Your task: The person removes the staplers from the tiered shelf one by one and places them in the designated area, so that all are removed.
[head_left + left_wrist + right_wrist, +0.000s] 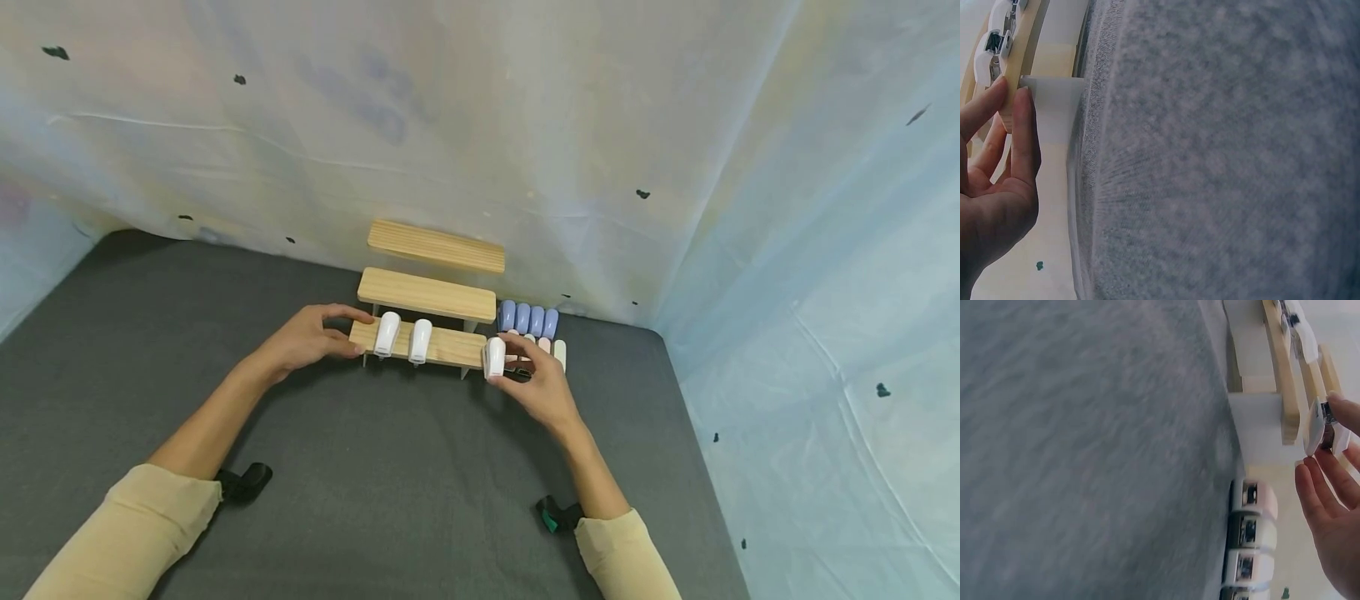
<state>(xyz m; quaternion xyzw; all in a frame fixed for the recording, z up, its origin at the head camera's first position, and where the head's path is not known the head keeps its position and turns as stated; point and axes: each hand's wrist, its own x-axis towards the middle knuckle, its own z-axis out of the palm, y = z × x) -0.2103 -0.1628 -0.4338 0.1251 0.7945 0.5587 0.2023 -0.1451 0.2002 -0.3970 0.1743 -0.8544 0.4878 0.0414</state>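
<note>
A three-step wooden display stand point(453, 347) stands against the back of the dark surface. My left hand point(311, 337) grips the left end of its lowest board, thumb and fingers on opposite faces in the left wrist view. Two white objects that look like mini staplers, a left one point(387, 333) and a right one point(421, 341), sit on that board. Just off the board's right end, my right hand point(542, 382) pinches a third white mini stapler point(494, 357). Its metal inner part point(1327, 434) shows in the right wrist view.
Right of the stand are a row of blue mini staplers point(529, 318) and several pale ones point(559, 354), partly hidden by my right hand. The upper boards point(427, 293) rise behind. A pale cloth wall point(480, 125) closes off the back.
</note>
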